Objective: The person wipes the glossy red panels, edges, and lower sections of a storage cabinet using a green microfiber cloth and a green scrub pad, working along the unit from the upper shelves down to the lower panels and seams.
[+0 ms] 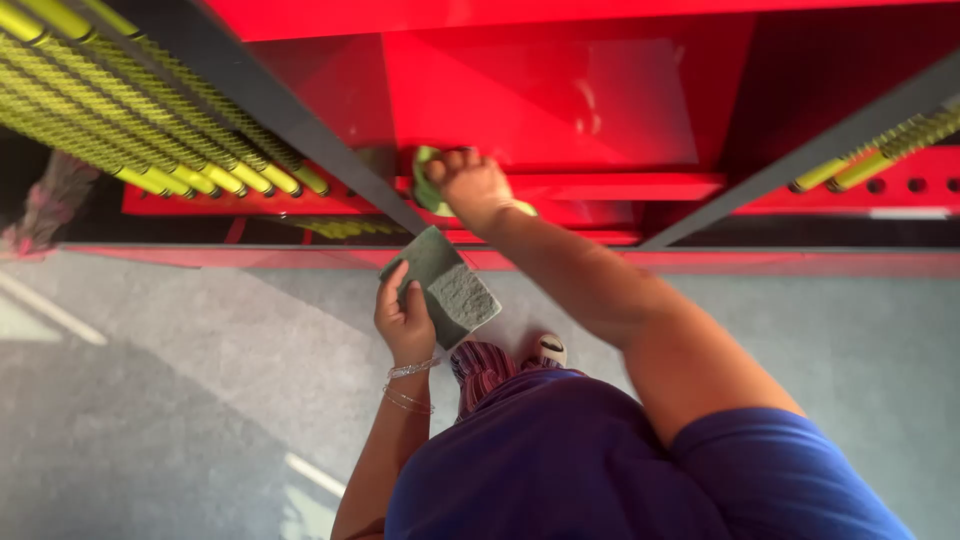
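My right hand reaches forward and presses a crumpled green cloth against a ledge of the red metal frame. Fingers curl over the cloth, most of which is hidden under the hand. My left hand is held lower and closer to my body, gripping a grey-green scouring pad by its near corner; the pad tilts up toward the red frame without touching it. Thin bracelets circle the left wrist.
Dark grey metal bars cross diagonally in front of the frame on the left and right. Rows of yellow-green ropes run at upper left, and a few more ropes at right. Grey floor lies below, with my foot on it.
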